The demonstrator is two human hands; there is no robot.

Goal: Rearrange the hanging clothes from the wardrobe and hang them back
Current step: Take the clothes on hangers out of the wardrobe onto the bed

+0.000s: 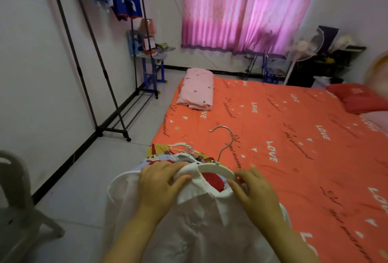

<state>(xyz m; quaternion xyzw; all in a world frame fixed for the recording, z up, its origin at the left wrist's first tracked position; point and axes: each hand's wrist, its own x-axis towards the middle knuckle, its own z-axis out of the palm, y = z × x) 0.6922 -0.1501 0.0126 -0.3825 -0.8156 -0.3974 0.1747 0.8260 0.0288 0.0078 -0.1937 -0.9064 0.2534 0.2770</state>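
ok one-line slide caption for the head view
Left hand grips the collar of a white shirt, right hand holds its white hanger, by an orange bed.

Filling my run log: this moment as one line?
left hand grips white shirt collar | right hand pinches white hanger end | at orange bed corner

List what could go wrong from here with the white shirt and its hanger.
1. The hanger seems only partly inside the white shirt: the left hand grips the collar, while the right hand holds the bare end. If lifted now, the shirt may slip off.
2. The hook rises near the pile of clothes with its own hangers and could snag there.
3. The shirt seems to hang past the edge of the bed and might slide to the floor.
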